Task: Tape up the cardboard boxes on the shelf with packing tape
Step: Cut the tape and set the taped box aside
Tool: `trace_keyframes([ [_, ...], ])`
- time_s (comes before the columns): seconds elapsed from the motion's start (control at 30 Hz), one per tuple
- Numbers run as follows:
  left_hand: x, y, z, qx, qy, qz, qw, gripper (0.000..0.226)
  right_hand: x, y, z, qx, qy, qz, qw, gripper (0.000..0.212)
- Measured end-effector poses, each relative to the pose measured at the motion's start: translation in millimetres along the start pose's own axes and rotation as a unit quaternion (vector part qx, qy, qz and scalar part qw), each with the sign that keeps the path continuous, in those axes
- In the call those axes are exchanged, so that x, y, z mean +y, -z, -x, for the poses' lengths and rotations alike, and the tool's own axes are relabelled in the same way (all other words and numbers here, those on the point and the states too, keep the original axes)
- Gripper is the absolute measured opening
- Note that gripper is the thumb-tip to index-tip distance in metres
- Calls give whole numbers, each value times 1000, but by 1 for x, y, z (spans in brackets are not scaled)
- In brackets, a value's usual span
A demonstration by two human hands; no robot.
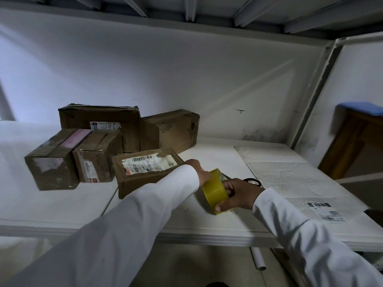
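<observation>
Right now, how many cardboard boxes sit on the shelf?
5: rear-left box, rear-right box, front-left box, middle box, and labelled nearest box by the left hand. Others could hide behind.

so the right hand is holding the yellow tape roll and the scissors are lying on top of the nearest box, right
Not quite. The right hand does hold the yellow tape roll, but the scissors lie on the shelf behind that hand, not on the nearest box. The head view shows it.
</observation>
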State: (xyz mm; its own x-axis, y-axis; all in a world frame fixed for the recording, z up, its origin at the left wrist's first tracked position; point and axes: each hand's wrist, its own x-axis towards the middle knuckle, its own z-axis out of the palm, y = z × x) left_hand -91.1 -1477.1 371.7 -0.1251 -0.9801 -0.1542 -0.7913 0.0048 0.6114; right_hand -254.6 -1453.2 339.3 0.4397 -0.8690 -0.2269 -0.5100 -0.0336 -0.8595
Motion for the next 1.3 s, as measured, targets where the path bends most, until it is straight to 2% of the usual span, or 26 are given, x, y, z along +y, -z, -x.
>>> trace_keyframes([
  [0.2, -9, -1, 8, 67, -100, 83, 989, 12, -4, 2, 3, -13, -10, -22, 1000, 30],
  [0.3, -8, -1, 4, 38, -122, 106, 986, 13, -5, 1, 3, -19, -11, -21, 1000, 30],
  [0.47, -4, 2, -1, 25, -108, 107, 988, 14, -4, 2, 2, -12, -12, -9, 1000, 29],
  [0.63, -3, 2, -5, 15, -90, 74, 993, 20, -4, 1, 2, -14, -11, -8, 1000, 30],
  [0.73, -1, 4, -3, 5, -101, -1, 995, 22, -5, 1, 2, -15, -8, -5, 1000, 30],
  [0.93, -2, 5, 7, 37, -153, -109, 981, 10, -2, 1, 1, -11, -6, -12, 1000, 29],
  [1.0, -7, 3, 8, 44, -177, -96, 978, 10, -2, 1, 1, -11, -7, -11, 1000, 28],
  [1.17, -12, 4, 5, 49, -177, 54, 982, 20, -1, 3, -1, -8, -16, -17, 1000, 26],
  [1.3, -9, 1, 3, 58, -188, 28, 980, 17, -2, 4, -1, -8, -17, -15, 1000, 25],
])
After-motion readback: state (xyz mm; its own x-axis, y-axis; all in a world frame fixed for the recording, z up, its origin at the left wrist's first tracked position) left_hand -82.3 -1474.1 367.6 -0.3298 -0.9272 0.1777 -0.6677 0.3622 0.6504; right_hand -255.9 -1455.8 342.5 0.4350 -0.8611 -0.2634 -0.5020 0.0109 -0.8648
